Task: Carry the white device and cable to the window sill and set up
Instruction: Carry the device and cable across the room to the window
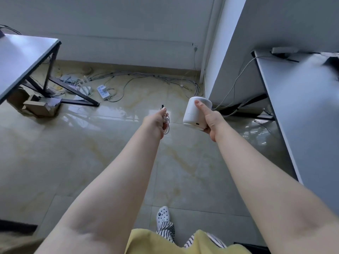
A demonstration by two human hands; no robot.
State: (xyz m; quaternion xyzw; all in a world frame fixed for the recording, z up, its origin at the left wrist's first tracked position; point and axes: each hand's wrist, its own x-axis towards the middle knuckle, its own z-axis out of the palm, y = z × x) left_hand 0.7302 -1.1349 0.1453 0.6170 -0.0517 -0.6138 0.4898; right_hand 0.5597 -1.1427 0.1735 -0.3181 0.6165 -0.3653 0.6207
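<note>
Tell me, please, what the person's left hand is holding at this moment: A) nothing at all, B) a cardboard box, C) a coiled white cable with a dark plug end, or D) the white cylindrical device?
C: the left hand is closed around a coiled white cable with a dark plug sticking up, while the right hand grips the white device.

Floor (pixel 73 162): glossy pale tile, beige-yellow marbling, grout lines visible, reflections of daylight. Back wall (pixel 119 19): plain white, beige skirting at its base. White pillar (pixel 225 52) right of centre. Left: grey desk (pixel 20 57) on a black angled frame; cardboard boxes (pixel 40 107) under it. Right: second grey desk (pixel 302 107), cable hanging off its far end. Cable bundle (pixel 146 76) runs along the wall base; white power strip (pixel 103 91) lies on the tiles among loose wires.
</note>
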